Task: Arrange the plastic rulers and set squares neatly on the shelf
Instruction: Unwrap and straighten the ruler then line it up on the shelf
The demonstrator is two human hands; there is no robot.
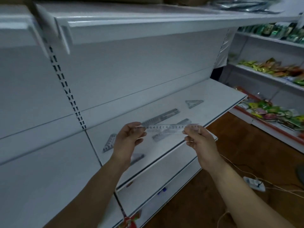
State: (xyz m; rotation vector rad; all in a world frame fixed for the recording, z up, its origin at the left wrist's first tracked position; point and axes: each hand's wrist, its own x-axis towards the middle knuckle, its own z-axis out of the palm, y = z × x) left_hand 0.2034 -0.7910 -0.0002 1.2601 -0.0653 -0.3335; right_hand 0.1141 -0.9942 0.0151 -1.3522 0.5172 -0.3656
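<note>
Left hand grip: the left hand (127, 139) is closed in a pinch, thumb and fingertips pressed on the left end of a clear plastic straight ruler with black numerals (169, 127).
Right hand grip: the right hand (201, 145) is closed the same way, thumb and fingers pinched on the ruler's right end.
Held ruler: stretched level between the two hands, lifted off and in front of the white metal shelf (213, 92), above its front part.
Writing: numerals along the held ruler read roughly 5 4 3 2 1 0 1, with a zero near the middle; the digits toward the right end blur out. Fine print below the scale cannot be read.
On the shelf: a long clear ruler (162, 116) lies slanted behind the held one; a shorter clear ruler (171, 130) lies slanted below it, partly seen through the held ruler.
Set squares: a small clear triangular set square (194, 103) lies toward the shelf's right end, well apart from the rest; a second clear triangular set square (109, 143) lies at the left, its right edge hidden by the left hand.
Hard to make out: a further clear piece (137, 157) near the shelf's front edge is mostly hidden by the left wrist, its shape unclear.
Surroundings: blurred coloured snack packets (271, 67) fill the neighbouring shelves at right; a white power strip (254, 183) with thin cables lies on the brown wooden floor (230, 129).
</note>
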